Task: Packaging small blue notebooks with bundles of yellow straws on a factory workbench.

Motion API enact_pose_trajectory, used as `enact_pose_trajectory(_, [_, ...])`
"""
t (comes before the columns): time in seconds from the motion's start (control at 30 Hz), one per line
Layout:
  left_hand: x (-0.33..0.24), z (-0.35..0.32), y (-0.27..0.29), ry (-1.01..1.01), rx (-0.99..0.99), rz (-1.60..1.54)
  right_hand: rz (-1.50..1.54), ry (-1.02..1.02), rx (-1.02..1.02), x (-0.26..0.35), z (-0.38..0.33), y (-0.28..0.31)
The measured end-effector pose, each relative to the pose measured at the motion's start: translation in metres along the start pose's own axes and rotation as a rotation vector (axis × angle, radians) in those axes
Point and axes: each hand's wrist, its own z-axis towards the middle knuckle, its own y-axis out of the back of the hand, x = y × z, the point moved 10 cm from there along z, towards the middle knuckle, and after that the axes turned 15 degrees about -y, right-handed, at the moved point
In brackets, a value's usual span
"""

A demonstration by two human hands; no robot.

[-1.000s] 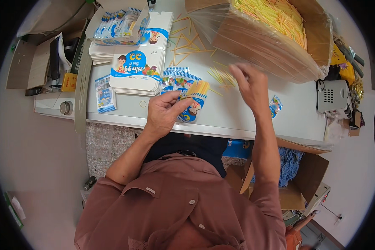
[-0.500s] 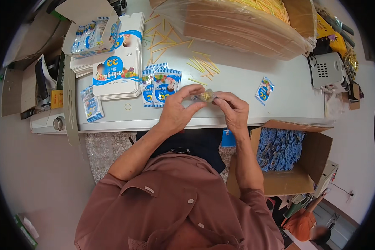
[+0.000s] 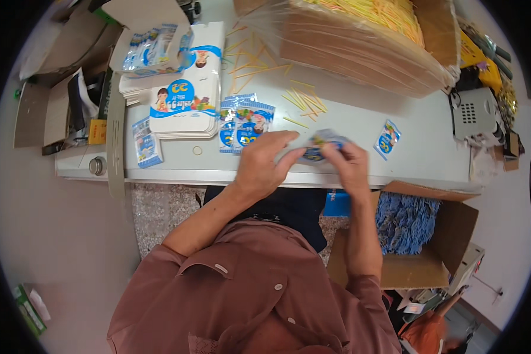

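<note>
A small blue-and-white printed packet [image 3: 317, 147], smeared by motion, is pinched between the thumb and fingers of my right hand [image 3: 349, 165]. Its left edge comes close to my left hand [image 3: 265, 162], whose thumb and index finger are spread apart; whether the thumb touches the packet is unclear. Just left of that hand, overlapping packets of the same print [image 3: 248, 124] lie flat on the table. Beyond the hands lie several short yellow and orange sticks [image 3: 305, 101]. Another single packet [image 3: 388, 140] rests farther right.
White printed flat cartons [image 3: 186, 106] are stacked at left, with an open display box of packets [image 3: 153, 53] above. A plastic-lined carton of yellow sticks [image 3: 360, 53] stands at the back. Below the table's right edge is a box of blue packets [image 3: 407, 221]. A person in orange [image 3: 425, 336] is at lower right.
My right hand has drawn slightly right and swung the packet round, so its printed blue side now shows. My left hand's fingers have come away from it. The whole view has shifted a little.
</note>
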Motion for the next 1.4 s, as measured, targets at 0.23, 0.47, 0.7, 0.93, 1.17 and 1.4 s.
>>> enact_pose_trajectory(0.23, [0.02, 0.013, 0.095, 0.248, 0.044, 0.839, -0.164, -0.179, -0.316, 0.035, 0.009, 0.15])
enact_pose_trajectory(0.47, [0.067, -0.005, 0.079, 0.466, 0.214, 0.739, -0.812, -0.361, -0.348, -0.033, 0.045, 0.197])
enact_pose_trajectory(0.7, [0.034, 0.002, 0.086, 0.206, 0.126, 0.755, -0.718, 0.11, -0.648, 0.17, -0.004, 0.164])
enact_pose_trajectory(0.93, [0.022, 0.018, 0.082, 0.191, 0.369, 0.792, -1.218, 0.634, -0.572, 0.279, 0.151, 0.144])
enact_pose_trajectory(1.17, [0.013, 0.023, 0.104, 0.142, 0.013, 0.446, -1.387, 0.532, -0.394, 0.282, 0.249, 0.111])
enact_pose_trajectory(1.4, [0.025, 0.029, 0.114, 0.197, -0.073, 0.206, -1.479, 0.595, -0.347, 0.291, 0.29, 0.057])
